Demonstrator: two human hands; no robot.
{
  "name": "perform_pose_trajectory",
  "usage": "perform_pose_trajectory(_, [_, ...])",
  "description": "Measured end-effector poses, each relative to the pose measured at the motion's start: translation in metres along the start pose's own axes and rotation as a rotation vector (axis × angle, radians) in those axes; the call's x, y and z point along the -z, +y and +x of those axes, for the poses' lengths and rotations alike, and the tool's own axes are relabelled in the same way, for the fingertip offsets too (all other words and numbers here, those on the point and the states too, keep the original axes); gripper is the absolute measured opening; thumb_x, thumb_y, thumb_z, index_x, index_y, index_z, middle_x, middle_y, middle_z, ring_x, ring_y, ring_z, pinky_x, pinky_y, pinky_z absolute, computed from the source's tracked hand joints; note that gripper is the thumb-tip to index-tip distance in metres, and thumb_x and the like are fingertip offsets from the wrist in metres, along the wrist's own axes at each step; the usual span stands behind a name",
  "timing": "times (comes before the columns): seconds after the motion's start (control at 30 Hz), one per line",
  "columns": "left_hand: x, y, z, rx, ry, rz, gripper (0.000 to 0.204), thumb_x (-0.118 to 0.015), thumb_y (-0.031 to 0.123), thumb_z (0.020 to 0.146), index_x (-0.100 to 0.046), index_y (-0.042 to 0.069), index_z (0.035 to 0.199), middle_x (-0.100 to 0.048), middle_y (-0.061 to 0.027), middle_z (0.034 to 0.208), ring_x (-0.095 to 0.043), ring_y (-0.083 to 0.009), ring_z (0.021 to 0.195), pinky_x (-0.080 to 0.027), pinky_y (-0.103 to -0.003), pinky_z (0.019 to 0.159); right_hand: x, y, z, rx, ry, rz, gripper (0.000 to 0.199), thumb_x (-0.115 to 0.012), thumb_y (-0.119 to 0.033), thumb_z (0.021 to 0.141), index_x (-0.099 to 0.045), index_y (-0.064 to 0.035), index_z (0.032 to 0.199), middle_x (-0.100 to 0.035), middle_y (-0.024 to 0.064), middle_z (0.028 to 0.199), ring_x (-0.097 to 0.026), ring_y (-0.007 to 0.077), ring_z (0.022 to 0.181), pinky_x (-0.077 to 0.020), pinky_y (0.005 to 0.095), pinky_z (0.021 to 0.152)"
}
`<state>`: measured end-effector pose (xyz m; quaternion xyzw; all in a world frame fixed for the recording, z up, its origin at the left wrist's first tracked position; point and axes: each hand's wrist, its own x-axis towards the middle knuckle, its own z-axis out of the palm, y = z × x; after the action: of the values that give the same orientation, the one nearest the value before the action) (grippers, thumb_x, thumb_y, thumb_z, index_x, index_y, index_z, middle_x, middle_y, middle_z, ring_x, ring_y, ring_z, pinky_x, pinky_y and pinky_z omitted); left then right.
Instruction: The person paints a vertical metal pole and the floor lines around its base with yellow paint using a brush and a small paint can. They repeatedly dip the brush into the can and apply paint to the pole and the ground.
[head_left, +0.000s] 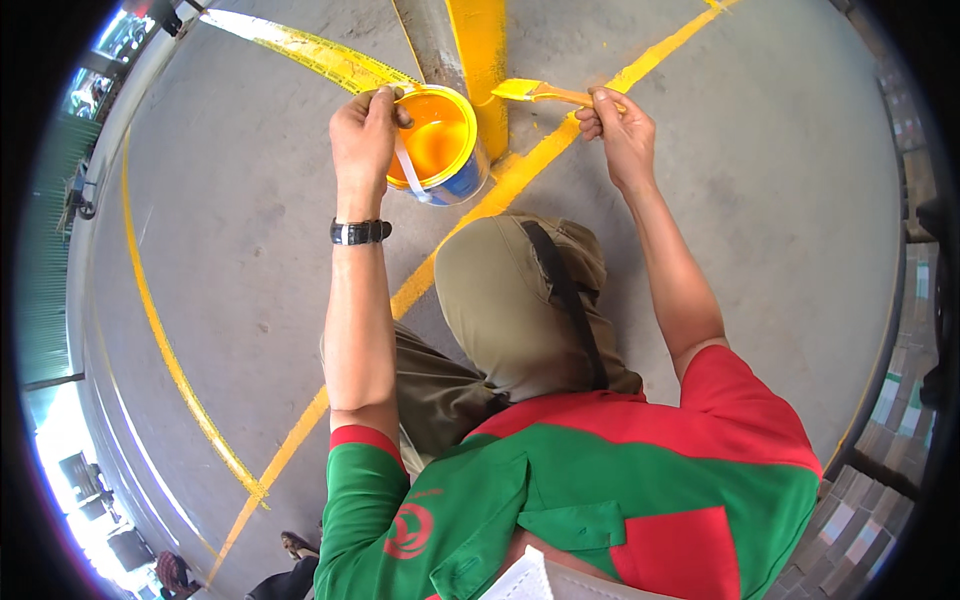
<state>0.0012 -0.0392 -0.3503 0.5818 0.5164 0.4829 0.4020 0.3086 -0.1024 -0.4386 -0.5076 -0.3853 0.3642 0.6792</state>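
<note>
My left hand (pixel 366 132) is closed on the pale handle of a paint bucket (pixel 463 183) at its left rim. The bucket is blue outside with a yellow rim, and orange-yellow paint (pixel 440 138) fills part of it. To the right, my right hand (pixel 622 130) pinches the wooden handle of a paintbrush (pixel 545 92). The brush's yellow, paint-covered bristles point left, beside a yellow-painted post (pixel 482 70) and apart from the bucket.
A yellow floor line (pixel 545 152) runs diagonally under the post and past my bent knee (pixel 490 300). Yellow-and-white tape (pixel 300 48) stretches from the bucket to the far left. Another yellow line (pixel 165 340) curves at left. Stacked blocks (pixel 850 530) stand along the right edge.
</note>
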Motion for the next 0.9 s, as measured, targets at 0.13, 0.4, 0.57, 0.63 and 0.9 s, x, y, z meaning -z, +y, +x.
perform_pose_trajectory(0.13, [0.006,-0.011,0.000,0.014,0.001,0.025,0.031,-0.057,0.019,0.103,-0.072,-0.008,0.106,-0.070,-0.0052,0.076,-0.060,-0.0106,0.069,-0.046,-0.025,0.068,-0.021,0.033,0.019,0.032,0.017,-0.153,0.031,-0.066,-0.024,0.102,-0.069,0.0040,0.115,-0.074,0.0108,0.082,-0.068,0.0108,0.069,-0.0557,0.0251,0.063])
perform_pose_trajectory(0.4, [0.031,-0.057,-0.011,0.101,-0.010,0.112,0.028,-0.057,0.017,0.103,-0.073,-0.006,0.102,-0.069,-0.0050,0.074,-0.060,-0.0101,0.068,-0.045,-0.023,0.066,-0.032,-0.017,0.022,0.478,0.018,-0.060,0.031,-0.063,-0.025,0.104,-0.070,0.0031,0.116,-0.074,0.0092,0.083,-0.068,0.0105,0.072,-0.0563,0.0244,0.064])
perform_pose_trajectory(0.57, [0.043,-0.095,-0.019,0.147,0.008,0.246,0.036,-0.058,0.025,0.099,-0.074,-0.008,0.100,-0.072,-0.0102,0.077,-0.065,-0.0159,0.070,-0.050,-0.030,0.070,-0.016,0.042,0.008,0.270,0.095,-0.406,0.026,-0.065,-0.023,0.101,-0.073,0.0009,0.105,-0.074,0.0103,0.074,-0.067,0.0096,0.064,-0.0541,0.0261,0.060])
perform_pose_trajectory(0.63, [0.049,-0.107,-0.021,0.169,0.025,0.305,0.039,-0.059,0.027,0.099,-0.074,-0.009,0.100,-0.073,-0.0114,0.077,-0.066,-0.0172,0.071,-0.050,-0.031,0.070,-0.023,0.085,0.010,0.225,0.087,-0.601,0.024,-0.065,-0.023,0.100,-0.074,-0.0005,0.102,-0.072,0.0110,0.070,-0.066,0.0108,0.058,-0.0528,0.0278,0.055])
perform_pose_trajectory(0.9, [0.062,-0.136,-0.029,0.297,0.101,0.320,0.037,-0.060,0.028,0.100,-0.074,-0.007,0.101,-0.072,-0.0093,0.075,-0.065,-0.0147,0.069,-0.048,-0.029,0.067,-0.036,0.056,0.032,0.355,0.066,-0.336,0.026,-0.066,-0.024,0.100,-0.073,-0.0005,0.107,-0.075,0.0117,0.077,-0.069,0.0128,0.062,-0.0542,0.0289,0.056])
